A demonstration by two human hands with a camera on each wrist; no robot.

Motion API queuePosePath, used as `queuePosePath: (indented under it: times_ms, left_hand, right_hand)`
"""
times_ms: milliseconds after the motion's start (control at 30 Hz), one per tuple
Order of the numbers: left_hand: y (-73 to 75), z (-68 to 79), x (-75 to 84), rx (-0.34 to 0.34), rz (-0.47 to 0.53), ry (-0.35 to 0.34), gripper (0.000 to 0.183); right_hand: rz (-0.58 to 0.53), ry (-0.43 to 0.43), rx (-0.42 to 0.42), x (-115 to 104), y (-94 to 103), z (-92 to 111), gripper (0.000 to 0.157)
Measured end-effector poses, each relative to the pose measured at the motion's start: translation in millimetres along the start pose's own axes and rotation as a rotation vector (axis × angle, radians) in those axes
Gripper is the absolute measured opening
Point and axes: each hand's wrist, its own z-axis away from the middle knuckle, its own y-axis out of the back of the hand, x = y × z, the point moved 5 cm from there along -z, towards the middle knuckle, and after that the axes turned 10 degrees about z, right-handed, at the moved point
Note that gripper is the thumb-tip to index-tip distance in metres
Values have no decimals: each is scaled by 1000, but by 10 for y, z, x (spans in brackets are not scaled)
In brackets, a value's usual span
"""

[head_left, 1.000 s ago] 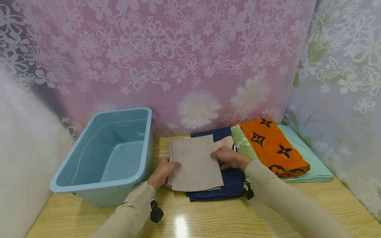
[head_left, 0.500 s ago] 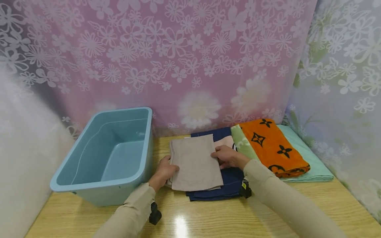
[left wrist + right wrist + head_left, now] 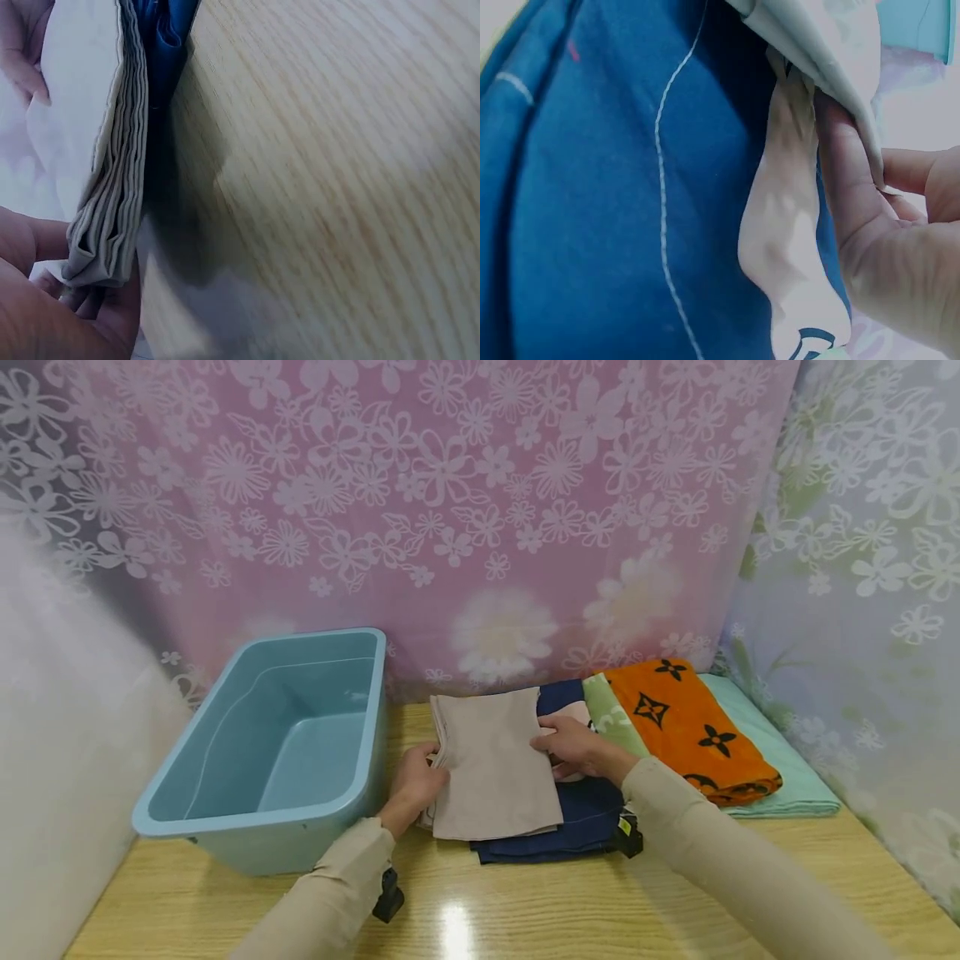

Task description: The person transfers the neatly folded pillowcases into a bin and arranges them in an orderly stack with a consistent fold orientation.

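Where the wood-grained table (image 3: 540,902) runs back, it ends at a pink hanging (image 3: 480,510) printed all over with white flowers. A paler floral hanging (image 3: 877,568) closes the right side, and a whitish surface (image 3: 67,735) rises on the left. The tabletop is yellowish and glossy (a lamp-like glare (image 3: 456,931) sits near its front edge). A blue tub (image 3: 262,852) stands on the left part of the table, close to the pink hanging. On the right lie a folded orange cloth (image 3: 675,727) with black motifs, a light green piece (image 3: 611,718) along its left, and a mint cloth (image 3: 810,789) partly under it.

Between tub and orange cloth, the beige folded cloth (image 3: 495,768) overlaps a navy cloth (image 3: 588,814). The left hand (image 3: 414,781) pinches its left edge, the folded layers caught between thumb and fingers; the right hand (image 3: 576,745) pinches the right edge, fingers tucked beneath.
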Motion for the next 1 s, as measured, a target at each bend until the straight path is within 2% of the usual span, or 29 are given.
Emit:
queuePosePath:
  times_ms: [133,333,600,833,1000]
  left_hand:
    - [0,53,135,19,-85,-78,30]
    - [-2,109,299,54,-115,-118,32]
    - [80,177,524,88,-120,-188,31]
    - [174,289,818,65,-164,-264,37]
    - [222,362,1045,28,-217,-306,36]
  right_hand:
    - [-10,32,18,-62,38,67,44]
    - [28,74,29,-206,127,173,45]
    - [-9,98,-65,-500,256,317,51]
    - [33,120,-98,-739,366,498,58]
    - [127,117,-91,-886,455,625,66]
